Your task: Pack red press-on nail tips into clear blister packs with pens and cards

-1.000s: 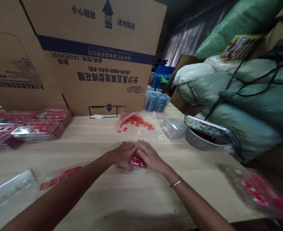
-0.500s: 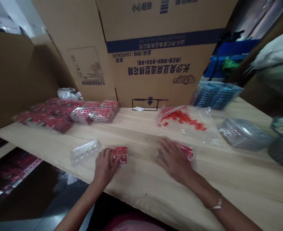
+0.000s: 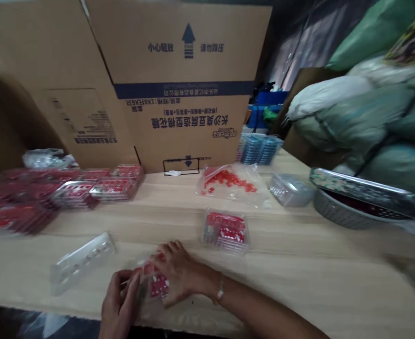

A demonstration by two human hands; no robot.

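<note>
Near the table's front edge, my left hand [image 3: 119,299] pinches the left edge of a clear plastic pack [image 3: 158,285] with red, white-specked contents. My right hand [image 3: 179,270] lies over the same pack's right side, its curved fingers gripping it and hiding part of it. To the left lies an empty clear plastic tray [image 3: 83,263] with a row of round bumps. Beyond my right hand, a short stack of similar red packs [image 3: 226,230] stands apart from both hands. Motion blurs the held pack slightly.
Many red packs [image 3: 71,194] are stacked at the left. A tall cardboard box [image 3: 186,136] stands behind. A plastic bag of red pieces [image 3: 228,181], clear plastic trays [image 3: 290,189], blue packs [image 3: 259,148] and a grey basket [image 3: 348,209] line the back right.
The view has swung right. My right hand has left the stack on the right and come over beside my left hand, onto the pack there.
</note>
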